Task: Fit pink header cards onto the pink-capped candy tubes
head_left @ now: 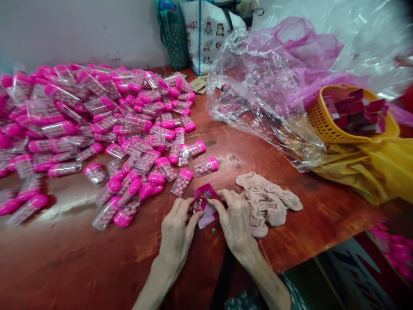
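Note:
My left hand [178,230] and my right hand [234,219] meet near the front edge of the red-brown table [80,262]. Together they pinch a small pink printed packet [204,202], with a pale pink piece showing under it. The fingertips of both hands press on the packet's edges. A large pile of clear tubes with pink caps [97,120], each filled with small pink beads, spreads over the left half of the table. The nearest tube [182,181] lies just beyond my left hand.
A crumpled beige cloth [267,202] lies right of my right hand. Behind it sit crinkled clear and pink plastic bags [267,86], a yellow basket [325,125] holding red packets, and yellow plastic sheeting [371,172]. Patterned bags [200,34] stand against the wall.

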Tool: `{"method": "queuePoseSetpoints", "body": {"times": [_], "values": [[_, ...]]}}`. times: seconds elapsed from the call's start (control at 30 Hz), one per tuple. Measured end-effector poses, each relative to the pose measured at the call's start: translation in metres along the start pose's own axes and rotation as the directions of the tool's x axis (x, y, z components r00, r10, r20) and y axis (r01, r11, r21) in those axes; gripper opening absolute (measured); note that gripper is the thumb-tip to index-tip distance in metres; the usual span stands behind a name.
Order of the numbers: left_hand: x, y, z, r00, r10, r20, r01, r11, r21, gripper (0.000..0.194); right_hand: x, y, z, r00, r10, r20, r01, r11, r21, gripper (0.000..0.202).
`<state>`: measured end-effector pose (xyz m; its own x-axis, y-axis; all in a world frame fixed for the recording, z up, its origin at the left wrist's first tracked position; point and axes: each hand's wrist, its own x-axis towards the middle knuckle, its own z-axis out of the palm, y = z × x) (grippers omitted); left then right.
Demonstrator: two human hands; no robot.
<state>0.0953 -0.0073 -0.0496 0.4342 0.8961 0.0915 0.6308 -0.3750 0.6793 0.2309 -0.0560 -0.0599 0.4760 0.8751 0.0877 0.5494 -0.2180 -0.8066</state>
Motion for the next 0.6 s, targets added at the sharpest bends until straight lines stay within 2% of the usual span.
{"method": "queuePoseSetpoints", "body": {"times": [0.13, 0.33, 0.43, 0.5, 0.6], "values": [[-0.002, 0.001, 0.005, 0.998, 0.047, -0.044, -0.045, 0.998, 0.053, 0.02, 0.003, -0.006, -0.006, 0.998, -0.031, 0.052, 0.033, 0.999, -0.04, 0.02], [0.001, -0.001, 0.004, 0.997, -0.073, -0.039, 0.071, 0.996, -0.061, 0.02, -0.003, -0.008, -0.008, 0.99, -0.114, 0.079, 0.119, 0.99, -0.07, 0.02], [0.001, 0.001, 0.004, 0.996, -0.056, -0.067, 0.056, 0.998, 0.005, 0.017, -0.007, -0.006, -0.009, 0.984, -0.15, 0.1, 0.158, 0.984, -0.078, 0.02], [0.002, 0.005, 0.004, 0.998, -0.028, -0.056, 0.032, 0.997, 0.073, 0.016, -0.005, -0.007, -0.012, 0.987, -0.119, 0.104, 0.125, 0.99, -0.059, 0.024], [0.003, 0.008, 0.003, 0.998, -0.049, -0.039, 0.053, 0.993, 0.105, 0.017, 0.001, -0.007, -0.014, 0.995, -0.064, 0.073, 0.061, 0.997, 0.039, 0.025]]}}
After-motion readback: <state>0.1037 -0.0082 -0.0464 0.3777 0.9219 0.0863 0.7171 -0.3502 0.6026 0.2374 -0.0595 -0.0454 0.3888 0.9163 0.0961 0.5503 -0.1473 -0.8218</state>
